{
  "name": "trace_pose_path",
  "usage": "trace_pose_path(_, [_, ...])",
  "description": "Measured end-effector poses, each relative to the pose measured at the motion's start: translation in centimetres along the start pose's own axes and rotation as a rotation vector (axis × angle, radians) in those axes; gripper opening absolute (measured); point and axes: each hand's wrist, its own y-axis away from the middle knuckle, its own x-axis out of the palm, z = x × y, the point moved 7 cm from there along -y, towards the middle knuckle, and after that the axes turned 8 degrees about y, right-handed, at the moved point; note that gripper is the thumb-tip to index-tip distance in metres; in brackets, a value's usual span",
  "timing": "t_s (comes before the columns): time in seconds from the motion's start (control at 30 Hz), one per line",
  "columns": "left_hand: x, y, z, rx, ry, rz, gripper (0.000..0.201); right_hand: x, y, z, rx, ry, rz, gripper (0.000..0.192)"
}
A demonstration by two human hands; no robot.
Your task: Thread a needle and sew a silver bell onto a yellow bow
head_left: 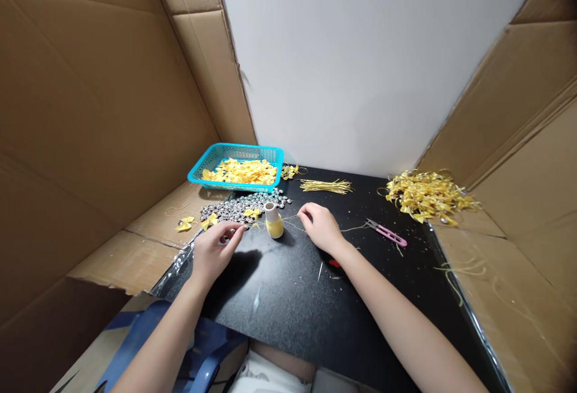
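One blue chair (148, 321) sits nearest me, beside the front edge of the black table (279, 303). Over that table I watch the left hand (214, 252) and the right hand (322, 228), held on either side of a yellow thread spool (274, 225), I judge so a strand can span the gap. The right thumb and forefinger pinch together on pale thread (291, 218). The left thumb and forefinger also meet at the tips, though whatever lies between them is too small for me to make out. The spool stands upright between the hands, touching neither. Pink snips (387, 234) lie just right of the right hand, probably for easy reach. Beyond the left hand, silver beads (229, 208) spread out with a few yellow bows (210, 222). Farther off, I see a gold bundle of ties (327, 186), a pile of tailed bows (428, 198) at the right, perhaps kept separate from the yellow pieces (243, 172) in the turquoise basket (193, 175), and a pale wall (360, 50) behind.
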Motion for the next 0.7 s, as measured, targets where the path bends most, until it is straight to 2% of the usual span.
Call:
trace_pose_path(0.17, [-0.2, -0.3, 1.8, -0.036, -0.055, 0.022, 0.021, -0.3, -0.3, -0.6, 0.032, -0.084, 0.011, 0.016])
trace_pose_path(0.27, [-0.3, -0.3, 1.5, -0.058, -0.071, 0.002, 0.02, -0.1, -0.6, -0.7, 0.043, -0.193, 0.085, 0.015])
trace_pose_path(0.37, [-0.2, -0.6, -1.3, 0.062, -0.079, -0.064, 0.014, 0.2, -0.6, -0.7, 0.055, -0.308, 0.175, 0.017])
trace_pose_path(0.47, [1.2, -1.4, -5.0, 0.235, -0.113, -0.059, 0.021, 0.3, -0.6, -0.4, 0.07, -0.425, 0.236, 0.025])
trace_pose_path(0.57, [4.0, -2.5, -7.1, 0.335, -0.17, 0.082, 0.026, 0.5, -0.4, -0.1, 0.12, -0.646, 0.315, 0.036])
trace_pose_path(0.63, [6.1, -3.1, -7.3, 0.385, -0.208, 0.214, 0.026, 0.4, -0.2, 0.0, 0.168, -0.788, 0.36, 0.044])
trace_pose_path(0.7, [7.6, -3.4, -6.9, 0.411, -0.237, 0.307, 0.019, 0.0, 0.0, 0.1, 0.201, -0.838, 0.401, 0.048])
